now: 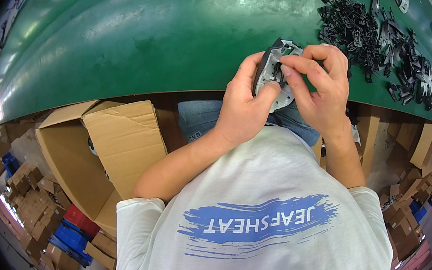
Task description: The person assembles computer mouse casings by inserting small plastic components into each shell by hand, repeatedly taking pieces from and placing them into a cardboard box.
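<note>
My left hand [244, 100] grips a curved plastic housing [274, 60], dark on its outer rim and light grey inside, its thumb lying over the near edge. The housing is tilted so that its hollow inner side shows, just over the table's front edge. My right hand [321, 80] is at the housing's right side, thumb and index finger brought close together at its inner face. Whatever small part may sit between those fingertips is too hidden to make out.
The green table [163, 45] stretches across the front. On its right lie a heap of small black plastic parts [348, 26] and a pile of black and grey pieces [411, 70]. An open cardboard box [126, 145] stands left of my legs; blue crates [71, 242] are farther left.
</note>
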`<state>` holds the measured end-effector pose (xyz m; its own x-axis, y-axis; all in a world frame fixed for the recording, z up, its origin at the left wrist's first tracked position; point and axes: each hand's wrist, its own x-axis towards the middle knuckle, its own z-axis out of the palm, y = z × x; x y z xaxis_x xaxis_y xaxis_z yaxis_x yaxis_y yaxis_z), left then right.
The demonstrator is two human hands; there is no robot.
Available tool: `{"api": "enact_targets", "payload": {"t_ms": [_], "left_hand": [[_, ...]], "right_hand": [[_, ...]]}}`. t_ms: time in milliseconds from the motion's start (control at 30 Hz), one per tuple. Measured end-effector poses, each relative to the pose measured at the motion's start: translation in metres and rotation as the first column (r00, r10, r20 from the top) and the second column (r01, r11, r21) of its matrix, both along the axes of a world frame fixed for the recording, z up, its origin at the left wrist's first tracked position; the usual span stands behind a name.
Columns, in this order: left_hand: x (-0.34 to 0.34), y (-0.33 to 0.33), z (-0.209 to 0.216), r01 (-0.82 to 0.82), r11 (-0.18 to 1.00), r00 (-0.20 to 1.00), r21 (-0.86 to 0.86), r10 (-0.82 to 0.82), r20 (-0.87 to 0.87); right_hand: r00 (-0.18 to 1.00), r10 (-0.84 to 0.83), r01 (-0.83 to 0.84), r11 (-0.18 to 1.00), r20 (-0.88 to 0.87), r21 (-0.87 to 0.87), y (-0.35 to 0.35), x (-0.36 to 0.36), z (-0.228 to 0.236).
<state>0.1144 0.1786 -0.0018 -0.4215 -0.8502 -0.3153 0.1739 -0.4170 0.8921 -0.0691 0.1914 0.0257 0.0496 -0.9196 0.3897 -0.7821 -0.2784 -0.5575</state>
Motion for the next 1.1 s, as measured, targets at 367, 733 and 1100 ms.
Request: {"api": "enact_targets", "payload": {"t_ms": [367, 733, 1100], "left_hand": [[-0.003, 0.002, 0.0, -0.078, 0.997, 0.997, 0.002, 0.078, 0.019], [-0.005, 0.002, 0.0, -0.055, 0.993, 0.993, -0.101, 0.065, 0.094], [-0.005, 0.004, 0.002, -0.046, 0.999, 0.999, -0.009, 0.046, -0.009]], "right_hand": [[0.967, -0.067, 0.035, 0.99, 0.247, 0.134, 0.006, 0.002, -0.002], [0.926, -0.081, -0.008, 0.972, 0.37, 0.234, 0.006, 0.002, -0.008], [0.968, -0.011, 0.0, 0.999, 0.249, 0.043, 0.004, 0.003, -0.016]]}}
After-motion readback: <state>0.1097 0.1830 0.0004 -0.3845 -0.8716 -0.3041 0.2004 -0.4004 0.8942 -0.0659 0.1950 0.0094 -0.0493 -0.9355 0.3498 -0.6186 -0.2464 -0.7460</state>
